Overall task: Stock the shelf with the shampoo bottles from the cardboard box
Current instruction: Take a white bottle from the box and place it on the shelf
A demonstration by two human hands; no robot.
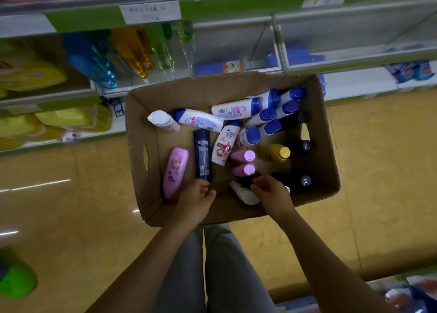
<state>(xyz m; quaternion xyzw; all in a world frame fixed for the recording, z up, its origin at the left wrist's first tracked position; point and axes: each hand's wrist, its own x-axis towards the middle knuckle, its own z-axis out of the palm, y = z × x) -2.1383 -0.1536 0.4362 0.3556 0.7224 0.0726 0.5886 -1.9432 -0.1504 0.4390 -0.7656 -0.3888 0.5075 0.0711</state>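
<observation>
**What you can't make out**

Your right hand covers the near end of the cream bottle and part of the black bottles beside it, so its grip is unclear. The shelf labels at the far side are blurred past reading. At the near left, the picture's edge cuts off a green object. The blue packets at the near right smear out too.

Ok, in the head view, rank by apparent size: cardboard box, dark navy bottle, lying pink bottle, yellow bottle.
1. cardboard box
2. dark navy bottle and lying pink bottle: look alike, not ranked
3. yellow bottle, seen partly end-on
</observation>
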